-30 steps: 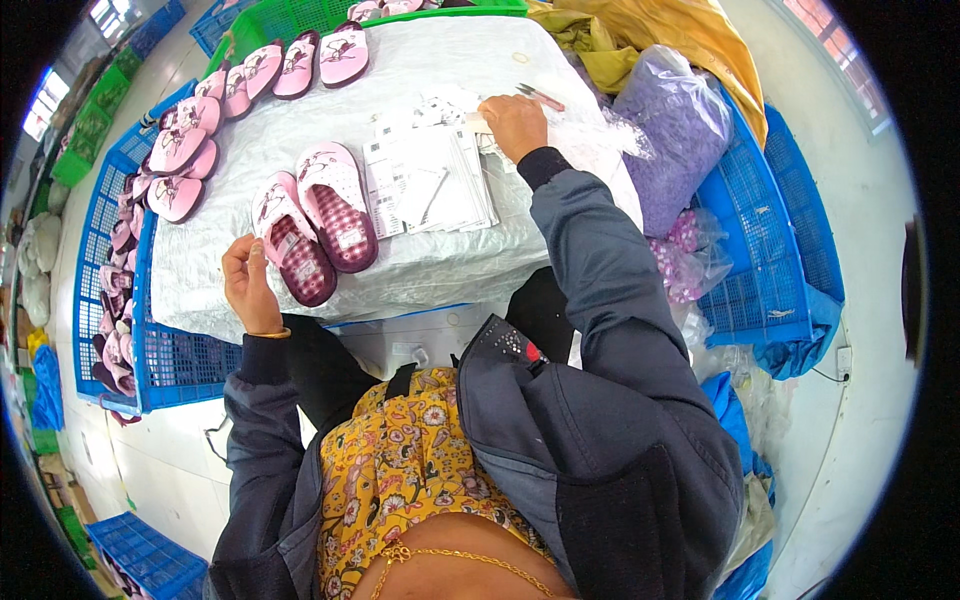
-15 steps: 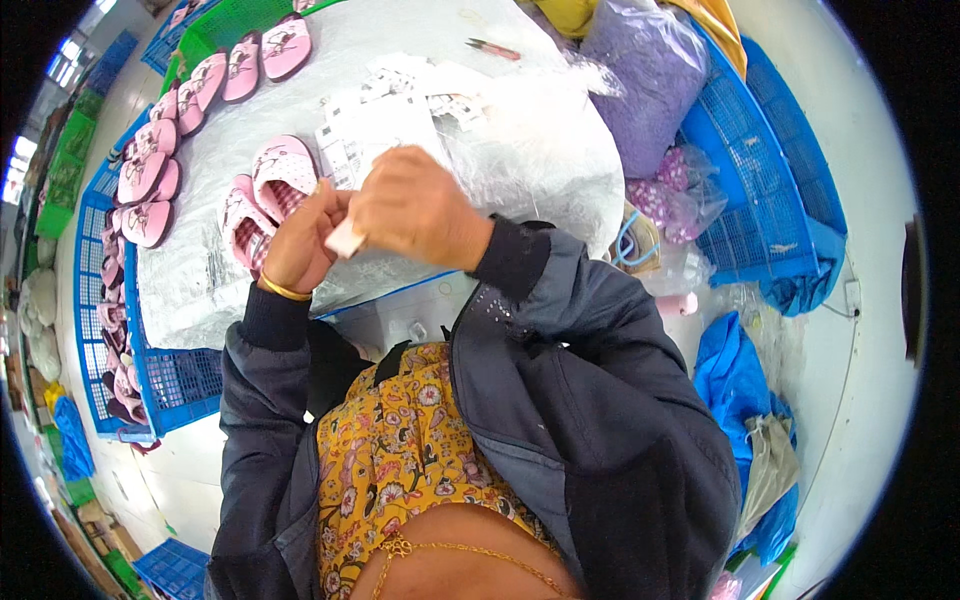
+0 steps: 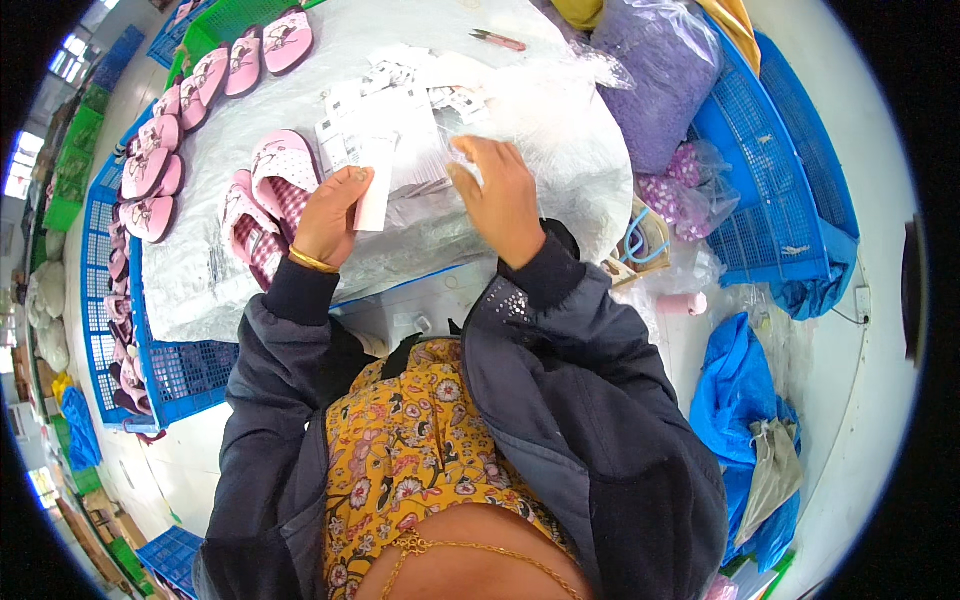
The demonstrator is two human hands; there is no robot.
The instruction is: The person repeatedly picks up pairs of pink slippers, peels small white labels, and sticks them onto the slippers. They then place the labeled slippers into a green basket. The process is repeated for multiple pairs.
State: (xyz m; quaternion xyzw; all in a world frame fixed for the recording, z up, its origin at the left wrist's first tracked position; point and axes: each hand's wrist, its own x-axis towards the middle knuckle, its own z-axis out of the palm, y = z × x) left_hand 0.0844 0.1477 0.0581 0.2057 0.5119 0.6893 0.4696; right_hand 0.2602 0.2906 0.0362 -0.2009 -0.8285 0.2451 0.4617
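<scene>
Apart now, the two hands no longer meet over the near edge of the bench (image 3: 205, 290) as they do half a second ago: the right hand (image 3: 505, 200) has swung away to the right, while the left hand (image 3: 328, 215) alone has the card (image 3: 374, 200). The left fingers are pinching this white card near its top, thumb uppermost, and it hangs down just inside the bench's near edge. A gold bangle (image 3: 312, 261) circles the left wrist. The right fingers are released and lightly bent, with the thumb held away from them, over the near part of the bench, right of its middle.

Just left of the left hand, toward the bench's near left corner, a pair of slippers (image 3: 283, 165) lies side by side, toes toward the far edge, pink outside and checked inside; the hand covers part of it. Further pink slippers (image 3: 145, 172) line the left edge and run up to the far left corner. White labels (image 3: 405, 125) lie piled and scattered mid-bench, beyond the hands. Snips (image 3: 498, 40) with dark tips lie toward the far edge, right of the labels. Past the right edge sits a purple bag (image 3: 650, 90), with a blue crate (image 3: 760, 170) beside it. Another crate (image 3: 185, 375), also blue and holding slippers, stands against the left edge.
</scene>
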